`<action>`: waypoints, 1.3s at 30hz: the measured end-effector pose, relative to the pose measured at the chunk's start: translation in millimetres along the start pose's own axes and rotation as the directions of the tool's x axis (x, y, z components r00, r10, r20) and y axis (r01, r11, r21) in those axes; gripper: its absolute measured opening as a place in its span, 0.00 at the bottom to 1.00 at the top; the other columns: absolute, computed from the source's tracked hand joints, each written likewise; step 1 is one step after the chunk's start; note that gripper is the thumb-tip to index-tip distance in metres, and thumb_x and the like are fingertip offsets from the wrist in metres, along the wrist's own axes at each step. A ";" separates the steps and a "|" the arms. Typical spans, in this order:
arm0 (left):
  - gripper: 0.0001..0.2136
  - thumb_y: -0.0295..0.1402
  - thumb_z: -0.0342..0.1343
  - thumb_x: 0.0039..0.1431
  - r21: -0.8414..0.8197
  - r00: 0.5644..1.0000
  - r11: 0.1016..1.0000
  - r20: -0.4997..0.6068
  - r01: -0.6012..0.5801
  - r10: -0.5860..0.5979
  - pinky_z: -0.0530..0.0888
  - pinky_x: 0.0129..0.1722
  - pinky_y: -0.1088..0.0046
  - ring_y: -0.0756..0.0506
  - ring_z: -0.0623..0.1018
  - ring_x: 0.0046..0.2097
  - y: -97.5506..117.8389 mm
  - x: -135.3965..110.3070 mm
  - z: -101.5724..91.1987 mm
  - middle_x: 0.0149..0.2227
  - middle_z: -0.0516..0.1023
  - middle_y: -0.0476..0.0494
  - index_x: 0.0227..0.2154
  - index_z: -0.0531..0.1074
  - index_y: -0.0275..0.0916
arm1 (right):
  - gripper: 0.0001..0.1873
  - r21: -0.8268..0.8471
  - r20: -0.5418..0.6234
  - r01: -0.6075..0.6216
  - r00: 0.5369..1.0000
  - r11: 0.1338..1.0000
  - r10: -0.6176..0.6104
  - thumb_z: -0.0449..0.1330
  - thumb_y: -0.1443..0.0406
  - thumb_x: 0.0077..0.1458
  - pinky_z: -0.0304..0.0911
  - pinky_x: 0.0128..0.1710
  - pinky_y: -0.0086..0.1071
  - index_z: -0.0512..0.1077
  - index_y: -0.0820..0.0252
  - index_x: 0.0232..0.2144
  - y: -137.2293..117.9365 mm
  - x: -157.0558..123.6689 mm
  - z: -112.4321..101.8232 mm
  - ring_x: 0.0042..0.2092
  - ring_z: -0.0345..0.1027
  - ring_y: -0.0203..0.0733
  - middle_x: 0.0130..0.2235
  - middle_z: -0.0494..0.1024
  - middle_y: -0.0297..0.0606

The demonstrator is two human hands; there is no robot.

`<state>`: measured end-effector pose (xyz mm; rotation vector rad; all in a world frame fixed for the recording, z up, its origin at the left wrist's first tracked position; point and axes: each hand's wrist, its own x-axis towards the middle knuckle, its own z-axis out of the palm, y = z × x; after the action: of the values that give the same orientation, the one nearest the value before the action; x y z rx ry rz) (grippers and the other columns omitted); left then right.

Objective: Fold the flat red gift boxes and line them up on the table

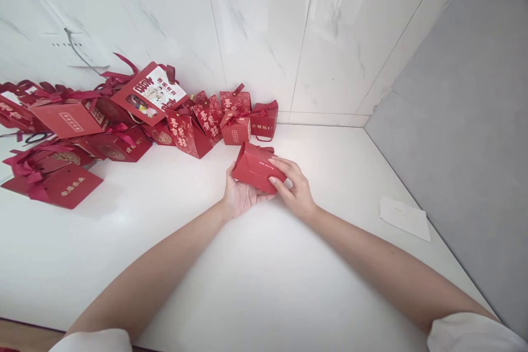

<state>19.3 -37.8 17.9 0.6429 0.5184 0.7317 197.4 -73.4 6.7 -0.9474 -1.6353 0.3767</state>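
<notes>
Box: small red box (256, 174), gold lettering, tilted.
Hands: left hand (239, 193) and right hand (293, 187) both grip it.
Behind the box: red gift boxes (193, 126) with ribbons.
Right of the box: white paper (404, 218).

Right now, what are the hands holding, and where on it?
A small red gift box: the left hand cups its left end from below, the right hand grips its right end.

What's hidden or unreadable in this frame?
Head view, red box: underside hidden by the left hand and right hand; its gold print is too small to read.
Head view, pile of red boxes: the far-left ones are cut off by the frame edge; they overlap, so no count.
Head view, white paper: any writing is too faint to tell.
</notes>
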 end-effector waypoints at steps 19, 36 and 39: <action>0.28 0.49 0.58 0.57 0.360 0.940 0.870 0.066 -0.336 0.336 0.66 0.60 0.54 0.36 0.67 0.62 15.2 10.5 -27.1 0.62 0.67 0.40 0.59 0.63 0.45 | 0.18 -0.117 0.097 0.281 0.958 0.953 -0.271 0.53 0.70 0.65 0.64 0.59 0.46 0.74 0.46 0.51 17.2 -3.8 0.8 0.59 0.65 0.43 0.54 0.75 0.38; 0.32 0.34 0.65 0.52 0.651 0.943 0.686 0.166 -0.325 0.289 0.69 0.58 0.58 0.35 0.69 0.61 21.5 7.3 -32.4 0.62 0.67 0.38 0.60 0.63 0.42 | 0.34 0.273 -0.103 -0.232 0.958 0.934 0.268 0.63 0.54 0.57 0.69 0.52 0.43 0.54 0.51 0.60 6.1 9.2 -7.4 0.51 0.71 0.45 0.60 0.66 0.47; 0.30 0.37 0.64 0.54 0.680 0.950 0.664 0.211 -0.310 0.228 0.70 0.57 0.59 0.34 0.69 0.60 22.6 7.7 -33.6 0.62 0.68 0.37 0.60 0.64 0.42 | 0.37 0.177 -0.116 -0.068 0.989 0.982 0.089 0.65 0.57 0.56 0.69 0.52 0.42 0.54 0.48 0.62 -15.4 26.5 -29.4 0.50 0.72 0.44 0.64 0.61 0.46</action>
<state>-7.0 -7.4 8.7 1.5146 0.6117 0.7626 218.2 -70.2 43.6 -0.8876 -1.4313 0.4965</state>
